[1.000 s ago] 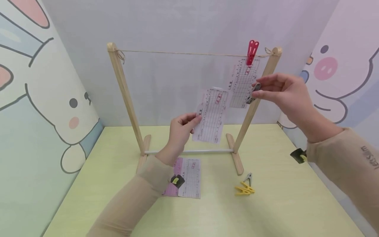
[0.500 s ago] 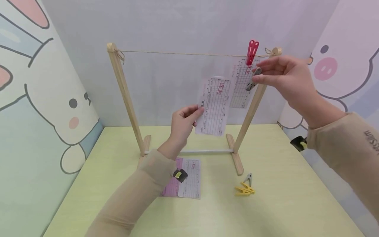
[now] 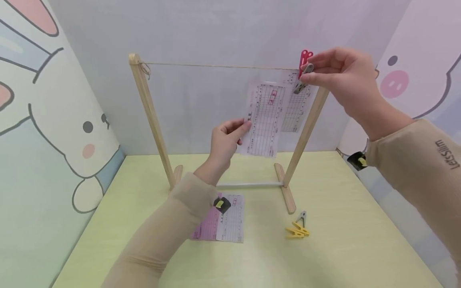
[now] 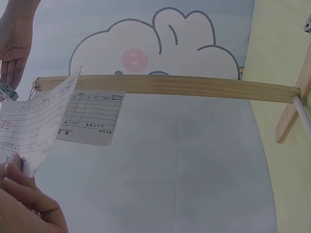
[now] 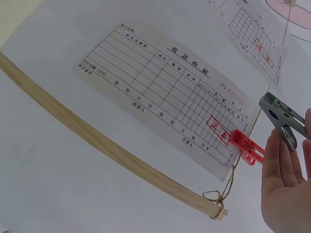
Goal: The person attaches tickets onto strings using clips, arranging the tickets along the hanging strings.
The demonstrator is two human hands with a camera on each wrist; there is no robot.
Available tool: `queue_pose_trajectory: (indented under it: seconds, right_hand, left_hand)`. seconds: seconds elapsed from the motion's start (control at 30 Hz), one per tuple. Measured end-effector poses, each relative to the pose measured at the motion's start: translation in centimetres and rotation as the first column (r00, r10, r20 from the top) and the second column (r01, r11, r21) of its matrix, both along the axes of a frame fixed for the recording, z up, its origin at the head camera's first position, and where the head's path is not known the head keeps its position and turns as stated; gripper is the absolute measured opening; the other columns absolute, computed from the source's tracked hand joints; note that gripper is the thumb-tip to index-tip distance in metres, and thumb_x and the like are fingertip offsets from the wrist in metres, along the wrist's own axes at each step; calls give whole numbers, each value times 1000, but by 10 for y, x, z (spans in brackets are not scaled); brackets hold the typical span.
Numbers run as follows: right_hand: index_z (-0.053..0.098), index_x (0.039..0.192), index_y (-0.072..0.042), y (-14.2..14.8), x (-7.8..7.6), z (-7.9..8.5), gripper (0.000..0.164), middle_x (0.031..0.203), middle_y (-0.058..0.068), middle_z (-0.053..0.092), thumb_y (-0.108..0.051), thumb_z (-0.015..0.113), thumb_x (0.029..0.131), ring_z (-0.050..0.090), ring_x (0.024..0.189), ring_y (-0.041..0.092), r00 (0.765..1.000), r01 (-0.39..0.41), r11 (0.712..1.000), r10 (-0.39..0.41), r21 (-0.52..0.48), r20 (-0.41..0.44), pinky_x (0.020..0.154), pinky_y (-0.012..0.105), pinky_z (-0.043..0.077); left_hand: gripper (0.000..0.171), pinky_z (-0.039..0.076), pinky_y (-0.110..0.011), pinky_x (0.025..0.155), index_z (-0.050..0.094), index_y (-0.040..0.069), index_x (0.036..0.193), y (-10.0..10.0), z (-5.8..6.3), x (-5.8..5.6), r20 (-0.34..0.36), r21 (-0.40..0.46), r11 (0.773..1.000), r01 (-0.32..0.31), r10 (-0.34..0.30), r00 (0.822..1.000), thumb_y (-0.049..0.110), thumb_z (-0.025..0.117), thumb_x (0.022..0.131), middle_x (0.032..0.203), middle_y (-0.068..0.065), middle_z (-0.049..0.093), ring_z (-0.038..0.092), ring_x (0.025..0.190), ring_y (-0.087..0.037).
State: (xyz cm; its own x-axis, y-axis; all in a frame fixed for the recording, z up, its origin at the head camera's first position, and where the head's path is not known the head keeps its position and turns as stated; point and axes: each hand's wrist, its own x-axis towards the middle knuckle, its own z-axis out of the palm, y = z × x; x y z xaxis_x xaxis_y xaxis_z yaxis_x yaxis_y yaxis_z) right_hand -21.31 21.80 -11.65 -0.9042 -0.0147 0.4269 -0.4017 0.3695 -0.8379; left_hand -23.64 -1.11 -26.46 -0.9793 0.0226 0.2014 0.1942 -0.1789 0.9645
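My left hand (image 3: 227,142) pinches the left edge of a white receipt slip (image 3: 265,120), held upright just below the string (image 3: 216,66). Between the thumb and fingers of my right hand (image 3: 342,74) is a grey clothespin (image 5: 282,114), near the string's right part. Behind it a red clothespin (image 5: 245,144) fastens another receipt slip (image 5: 160,97) to the string. In the left wrist view the held slip (image 4: 34,126) bends a little and partly covers the hanging one (image 4: 92,119).
A wooden frame (image 3: 153,124) carries the string between its posts. On the table (image 3: 324,248) lie pink and white receipt slips (image 3: 230,224), partly under my left sleeve. To their right are yellow clothespins (image 3: 297,231) and a grey clothespin (image 3: 302,218).
Both hands have risen toward the string. The held slip has moved up and slightly right, and the grey clothespin has gone up, now overlapping the red one in the head view.
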Motion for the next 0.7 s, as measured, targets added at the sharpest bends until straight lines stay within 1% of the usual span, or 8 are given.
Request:
queue_pose_trajectory:
  seconds: [0.17, 0.33, 0.53, 0.6, 0.7]
  right_hand:
    - [70, 107, -9, -7, -5, 10, 31, 94, -7, 73, -11, 83, 79, 68, 89, 9, 1000, -10, 1000, 9, -25, -16, 81, 8, 50]
    - [70, 108, -7, -12, -9, 18, 32, 93, -4, 73, -9, 83, 79, 69, 89, 11, 999, -31, 998, 29, -57, -27, 81, 9, 51]
    - [70, 111, -9, -20, -13, 26, 33, 97, -4, 72, -16, 82, 81, 66, 96, 12, 999, 2, 999, -4, -45, -41, 91, 13, 50]
    - [70, 111, -9, -22, -14, 29, 33, 98, -4, 72, -17, 82, 81, 66, 97, 13, 999, -1, 999, -1, -53, -47, 93, 14, 49]
    - [71, 109, -7, -26, -15, 32, 31, 97, -3, 72, -15, 82, 80, 66, 97, 14, 998, -20, 997, 15, -74, -66, 92, 14, 50]
  left_hand:
    - [27, 44, -16, 58, 72, 6, 114, 1, 5, -3, -24, -11, 1000, -9, 9, 1000, 21, 73, 91, 97, -3, 70, 54, 70, -10]
    - [27, 43, -16, 58, 72, 5, 113, 1, 7, -9, -25, -1, 1000, -16, 16, 1000, 20, 72, 91, 96, -3, 70, 53, 69, -9]
    - [26, 44, -17, 59, 72, 7, 112, 1, 10, -17, -20, 4, 999, -32, 32, 999, 22, 72, 91, 97, -3, 69, 54, 71, -12]
    - [25, 44, -17, 59, 72, 8, 112, 1, 11, -18, -19, 5, 999, -36, 36, 999, 22, 73, 91, 97, -3, 69, 54, 73, -13]
    - [24, 44, -16, 58, 73, 8, 110, 2, 14, -20, -21, 14, 999, -37, 37, 999, 21, 73, 91, 95, -2, 70, 55, 73, -13]
